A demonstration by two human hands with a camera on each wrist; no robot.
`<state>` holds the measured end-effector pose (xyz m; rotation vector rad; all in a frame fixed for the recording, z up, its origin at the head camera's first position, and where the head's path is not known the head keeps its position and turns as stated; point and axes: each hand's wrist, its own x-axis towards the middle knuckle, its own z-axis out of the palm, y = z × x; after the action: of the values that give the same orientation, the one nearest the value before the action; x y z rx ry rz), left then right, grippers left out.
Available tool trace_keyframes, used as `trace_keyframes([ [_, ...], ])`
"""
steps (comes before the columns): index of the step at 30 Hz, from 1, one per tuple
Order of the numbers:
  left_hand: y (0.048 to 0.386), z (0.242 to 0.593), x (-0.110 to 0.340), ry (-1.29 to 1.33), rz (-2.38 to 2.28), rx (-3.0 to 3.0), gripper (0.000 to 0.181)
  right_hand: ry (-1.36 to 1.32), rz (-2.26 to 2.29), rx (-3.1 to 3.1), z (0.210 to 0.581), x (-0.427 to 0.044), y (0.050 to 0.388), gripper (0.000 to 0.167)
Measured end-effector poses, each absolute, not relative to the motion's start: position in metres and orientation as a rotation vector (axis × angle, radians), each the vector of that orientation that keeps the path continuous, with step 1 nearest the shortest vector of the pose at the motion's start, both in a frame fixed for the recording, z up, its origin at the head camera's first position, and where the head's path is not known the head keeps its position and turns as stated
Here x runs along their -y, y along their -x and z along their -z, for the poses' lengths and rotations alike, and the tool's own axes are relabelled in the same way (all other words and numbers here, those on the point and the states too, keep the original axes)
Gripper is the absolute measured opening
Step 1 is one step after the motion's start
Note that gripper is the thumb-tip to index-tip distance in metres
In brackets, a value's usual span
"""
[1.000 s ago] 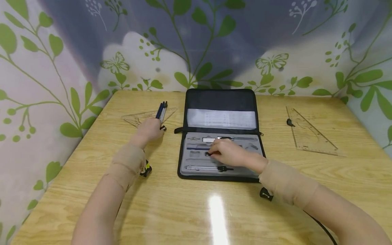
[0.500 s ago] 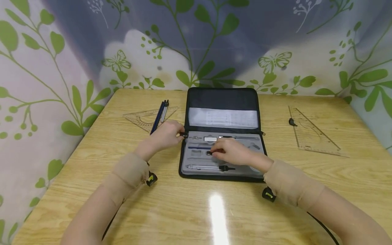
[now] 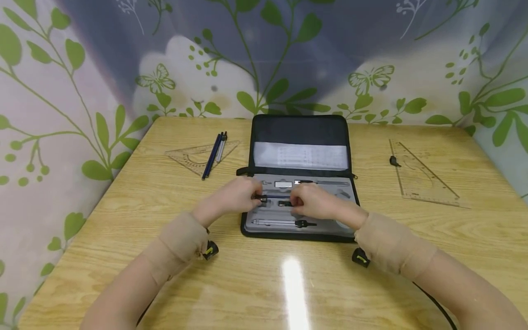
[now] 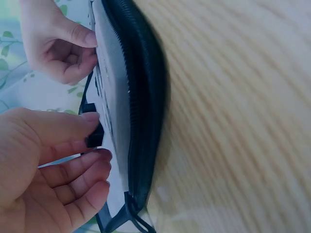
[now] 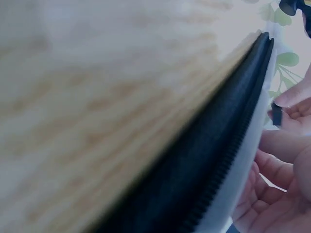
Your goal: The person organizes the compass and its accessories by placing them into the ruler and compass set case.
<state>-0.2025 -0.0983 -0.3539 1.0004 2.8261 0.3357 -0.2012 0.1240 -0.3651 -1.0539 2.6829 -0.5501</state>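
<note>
An unzipped black instrument case (image 3: pixel 297 238) lies open on the table, its grey moulded tray toward me. My left hand (image 3: pixel 237 195) pinches a small black piece (image 4: pixel 95 131) between thumb and index finger above the tray's left part. My right hand (image 3: pixel 314 201) is over the middle of the tray, fingers bent, fingertips at the right end of another small black piece (image 3: pixel 284 203). Whether they grip it is hidden. Also in the tray are a silver compass (image 3: pixel 276 223) along the front, a white eraser (image 3: pixel 283 184) and a dark blue pencil (image 3: pixel 277 197), partly covered by the hands.
Left of the case lie a clear set square (image 3: pixel 181 158), two dark blue pencils (image 3: pixel 211 156) and a silver compass-like tool (image 3: pixel 221 147). On the right is another clear set square (image 3: pixel 425 176) with a small black knob (image 3: pixel 393 161). A patterned curtain (image 3: pixel 309 55) hangs behind the table.
My left hand has come from the pencils on the left to above the tray, carrying the small black piece. My right hand stays at the tray and has shifted slightly right.
</note>
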Motion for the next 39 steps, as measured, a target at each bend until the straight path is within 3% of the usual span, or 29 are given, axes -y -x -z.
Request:
trace_keyframes([
  [39,0.207,0.347,0.085,-1.098,-0.152,-2.703,0.012,1.098,0.54,-2.655,0.37,-0.131,0.204,0.015],
])
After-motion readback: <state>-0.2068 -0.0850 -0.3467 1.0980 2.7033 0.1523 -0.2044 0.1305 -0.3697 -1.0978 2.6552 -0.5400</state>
